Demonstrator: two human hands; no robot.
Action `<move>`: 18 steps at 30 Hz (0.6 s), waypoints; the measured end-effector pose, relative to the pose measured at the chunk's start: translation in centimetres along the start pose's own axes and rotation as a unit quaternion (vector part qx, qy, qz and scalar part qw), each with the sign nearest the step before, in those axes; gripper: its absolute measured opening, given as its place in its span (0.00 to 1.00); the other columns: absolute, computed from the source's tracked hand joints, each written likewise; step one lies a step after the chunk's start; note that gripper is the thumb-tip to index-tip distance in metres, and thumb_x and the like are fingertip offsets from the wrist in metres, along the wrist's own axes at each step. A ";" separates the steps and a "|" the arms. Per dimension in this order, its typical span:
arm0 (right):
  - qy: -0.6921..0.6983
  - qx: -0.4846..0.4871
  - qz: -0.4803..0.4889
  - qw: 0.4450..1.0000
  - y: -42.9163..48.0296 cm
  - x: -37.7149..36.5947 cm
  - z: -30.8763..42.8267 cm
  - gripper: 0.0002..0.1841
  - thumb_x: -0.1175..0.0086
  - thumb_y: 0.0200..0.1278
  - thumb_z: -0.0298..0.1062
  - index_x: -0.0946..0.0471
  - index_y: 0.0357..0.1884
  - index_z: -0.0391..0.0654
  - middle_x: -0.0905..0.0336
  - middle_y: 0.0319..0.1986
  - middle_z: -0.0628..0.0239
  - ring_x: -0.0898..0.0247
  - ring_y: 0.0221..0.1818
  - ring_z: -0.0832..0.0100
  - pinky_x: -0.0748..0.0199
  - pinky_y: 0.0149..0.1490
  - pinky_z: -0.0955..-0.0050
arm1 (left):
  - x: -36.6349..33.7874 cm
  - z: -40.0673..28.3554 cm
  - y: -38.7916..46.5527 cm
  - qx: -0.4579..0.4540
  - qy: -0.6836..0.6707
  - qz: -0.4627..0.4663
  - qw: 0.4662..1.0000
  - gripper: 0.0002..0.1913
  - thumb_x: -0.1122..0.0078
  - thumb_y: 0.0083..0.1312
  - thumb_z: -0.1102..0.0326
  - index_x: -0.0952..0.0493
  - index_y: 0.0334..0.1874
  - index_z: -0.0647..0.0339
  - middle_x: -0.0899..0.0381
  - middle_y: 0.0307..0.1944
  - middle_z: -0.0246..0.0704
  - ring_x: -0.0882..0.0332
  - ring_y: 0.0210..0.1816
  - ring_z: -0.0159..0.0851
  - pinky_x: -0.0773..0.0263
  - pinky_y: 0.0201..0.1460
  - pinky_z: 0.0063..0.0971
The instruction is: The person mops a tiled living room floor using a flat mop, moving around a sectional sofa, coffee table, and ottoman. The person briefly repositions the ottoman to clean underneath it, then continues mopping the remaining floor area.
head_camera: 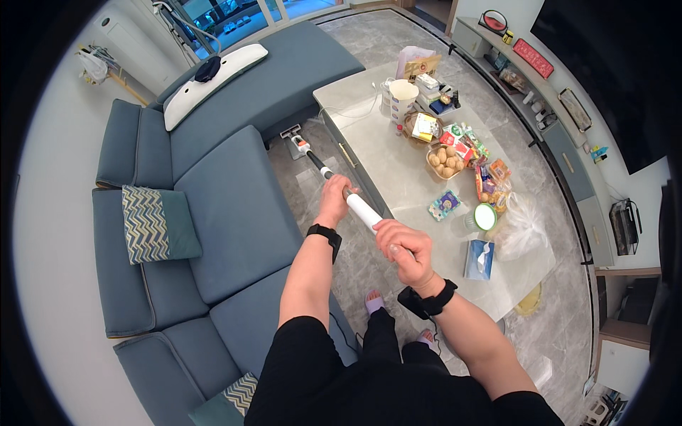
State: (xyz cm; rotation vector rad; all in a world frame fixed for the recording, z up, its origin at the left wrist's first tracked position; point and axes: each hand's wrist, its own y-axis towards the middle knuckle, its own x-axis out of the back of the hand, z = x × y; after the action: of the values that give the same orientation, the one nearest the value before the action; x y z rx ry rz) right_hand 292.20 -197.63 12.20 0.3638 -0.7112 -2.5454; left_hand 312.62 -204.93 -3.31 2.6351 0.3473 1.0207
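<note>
A long-handled floor mop (364,212) with a white and dark pole slants away from me between the sofa and the coffee table. My left hand (335,201) is closed round the pole near its middle. Nearer my body, my right hand (407,249) grips the upper end of the white section. The flat mop head (291,133) rests on the grey marble-look floor (351,277), close to the base of the sofa's chaise part. An orange detail shows just above the head. Both wrists wear black straps.
The blue-grey sofa (240,213) bounds the left side. On my right stands the coffee table (394,181), bearing walnuts (445,162), snack packets, a tissue box (479,260), a green-rimmed container (485,216) and a plastic bag (525,229). A thin cable runs by my feet.
</note>
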 end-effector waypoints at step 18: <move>-0.005 0.001 0.064 0.998 2.2 1.3 13.8 0.10 0.56 0.48 0.26 0.36 0.12 0.39 0.34 0.14 0.62 0.35 0.18 0.62 0.31 0.34 0.65 | 3.2 -11.4 -2.6 -0.113 -0.067 -0.088 0.987 0.14 0.35 0.54 0.73 0.36 0.21 0.60 0.35 0.18 0.36 0.35 0.25 0.45 0.32 0.50 0.38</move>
State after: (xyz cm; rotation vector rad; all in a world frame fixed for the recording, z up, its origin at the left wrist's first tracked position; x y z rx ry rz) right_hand 286.79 -194.17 24.70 0.2957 -0.7176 -2.4271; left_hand 306.86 -199.39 5.81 2.4052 0.4002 0.7721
